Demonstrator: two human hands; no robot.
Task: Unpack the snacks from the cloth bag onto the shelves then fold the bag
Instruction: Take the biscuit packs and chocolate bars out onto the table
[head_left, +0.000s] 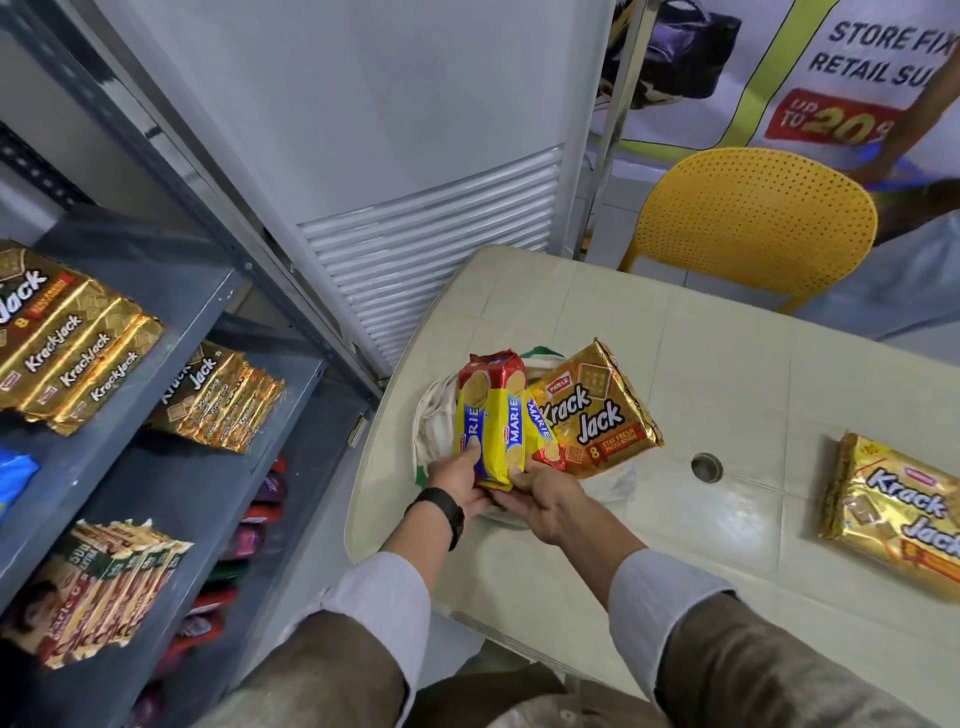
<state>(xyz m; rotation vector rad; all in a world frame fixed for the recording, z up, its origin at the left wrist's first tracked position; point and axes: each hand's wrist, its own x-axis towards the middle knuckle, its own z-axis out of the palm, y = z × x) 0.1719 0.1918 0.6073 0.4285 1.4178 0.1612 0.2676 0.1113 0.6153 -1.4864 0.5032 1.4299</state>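
Yellow and blue Marie biscuit packs are held upright above the white cloth bag, which lies crumpled on the cream table. My left hand grips their lower left edge and my right hand grips their lower right. A gold Krack Jack pack leans on the bag just right of them. Another Krack Jack pack lies flat at the table's right edge. The grey shelves stand at left.
The shelves hold Krack Jack packs on the top level, more on the level below, and Parle-G packs lower down. A yellow chair stands behind the table. A white louvred cabinet stands between shelves and table.
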